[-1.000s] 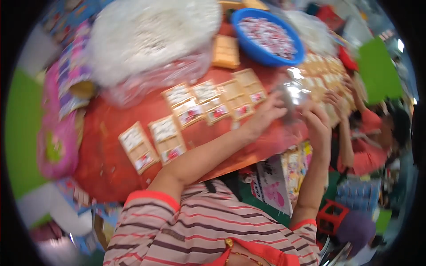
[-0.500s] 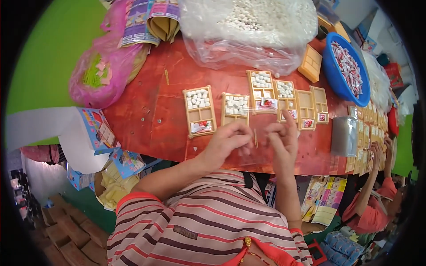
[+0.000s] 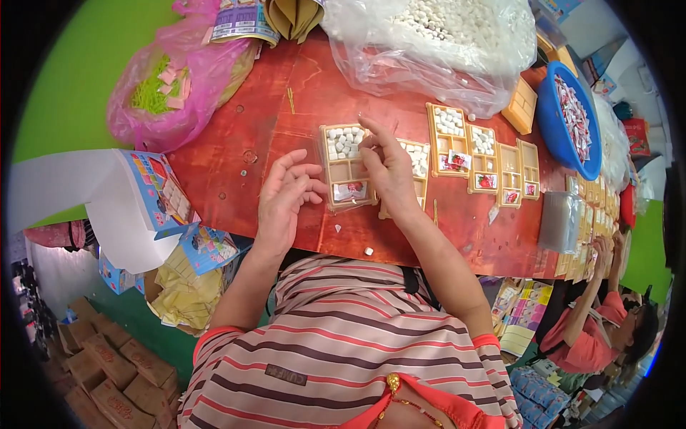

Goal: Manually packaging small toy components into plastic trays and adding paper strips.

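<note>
A tan compartment tray [image 3: 344,154] lies on the red table [image 3: 236,143], filled with small white pieces and a little red-and-white card. My left hand [image 3: 284,204] has its curled fingertips gripping the tray's left edge. My right hand [image 3: 388,170] lies flat over the tray's right side, fingers spread and index finger stretched toward the far rim. It partly covers a second tray [image 3: 414,156] beside the first.
Several more filled trays [image 3: 484,159] run to the right. Behind stand a big clear bag of white pieces [image 3: 443,36], a blue bowl [image 3: 568,118], a yellow box [image 3: 520,106] and a pink bag [image 3: 179,86]. A co-worker [image 3: 600,314] sits at right; printed cartons [image 3: 153,193] lie left.
My hands came back from the clear stack far right to the near table edge, then moved up onto the leftmost tray. The view swung left.
</note>
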`<state>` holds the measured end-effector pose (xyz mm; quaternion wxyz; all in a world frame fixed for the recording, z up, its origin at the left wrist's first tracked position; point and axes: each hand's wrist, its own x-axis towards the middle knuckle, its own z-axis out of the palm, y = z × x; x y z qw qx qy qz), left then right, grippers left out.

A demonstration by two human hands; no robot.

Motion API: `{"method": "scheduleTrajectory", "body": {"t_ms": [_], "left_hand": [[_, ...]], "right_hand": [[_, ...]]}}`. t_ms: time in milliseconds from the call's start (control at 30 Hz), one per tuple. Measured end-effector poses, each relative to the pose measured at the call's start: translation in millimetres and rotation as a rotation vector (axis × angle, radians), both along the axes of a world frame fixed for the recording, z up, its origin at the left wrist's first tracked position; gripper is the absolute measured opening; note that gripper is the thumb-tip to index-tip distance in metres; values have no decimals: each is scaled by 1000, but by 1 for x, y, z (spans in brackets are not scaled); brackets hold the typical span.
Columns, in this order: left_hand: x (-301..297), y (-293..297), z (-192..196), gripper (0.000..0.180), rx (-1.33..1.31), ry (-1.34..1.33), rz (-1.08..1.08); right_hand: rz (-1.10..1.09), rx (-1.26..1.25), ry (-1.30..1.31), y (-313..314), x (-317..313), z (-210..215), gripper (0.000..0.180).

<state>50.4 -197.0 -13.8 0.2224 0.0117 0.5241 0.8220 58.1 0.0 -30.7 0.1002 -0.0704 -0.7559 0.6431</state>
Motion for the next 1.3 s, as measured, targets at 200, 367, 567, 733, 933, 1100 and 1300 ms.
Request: {"method": "scheduleTrajectory", "body": {"t_ms": [200,367,567,733,933,1100,1300], "left_hand": [[-4,-6,-11,42,-59,34,-37],[-5,-3,-8,42,-117,50,-102],[-5,-1,-4,36,-403,289,-196],[-4,10,5,36,-826,747,-191],[-20,42,-1,57,-1164,1236,-306],[-31,59,-13,73,-1355,1227,-547],[-33,50,-9,70,-1429,1236,-627]], "right_hand": [[-53,526,27,-5,-2,8,42],[-55,784,-44,-7,3,25,43],[-56,1157,-22,-4,6,20,41],[-70,1306,-15,-4,8,17,33],[-47,1300,-4,2,14,26,30],[-157,1217,11,39,47,45,27],[-520,1286,-63,132,111,67,17]]}}
